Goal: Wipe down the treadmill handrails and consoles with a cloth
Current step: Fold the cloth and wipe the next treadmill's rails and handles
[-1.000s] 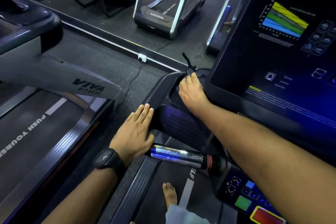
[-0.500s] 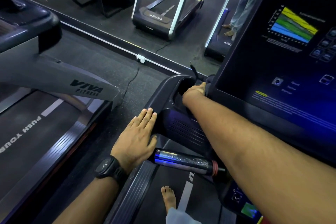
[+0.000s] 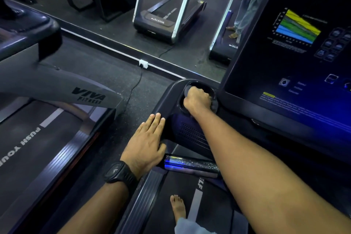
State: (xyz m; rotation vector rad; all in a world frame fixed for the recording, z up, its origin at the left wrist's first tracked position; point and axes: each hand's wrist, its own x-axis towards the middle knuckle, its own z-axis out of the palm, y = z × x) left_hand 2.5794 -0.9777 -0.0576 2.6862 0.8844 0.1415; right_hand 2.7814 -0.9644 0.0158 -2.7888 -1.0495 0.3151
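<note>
Right hand (image 3: 197, 100) clenching dark cloth (image 3: 187, 90) in cup holder (image 3: 199, 83) | left hand (image 3: 146, 142) flat on console (image 3: 171, 100) | display (image 3: 284, 66), handrail (image 3: 190, 165) seemingly pending.

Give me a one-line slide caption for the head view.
Right hand grips a dark cloth inside the treadmill's cup holder while the left hand rests flat on the console edge.

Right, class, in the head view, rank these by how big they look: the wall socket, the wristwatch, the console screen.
1. console screen
2. wristwatch
3. wall socket, though it lies farther off
</note>
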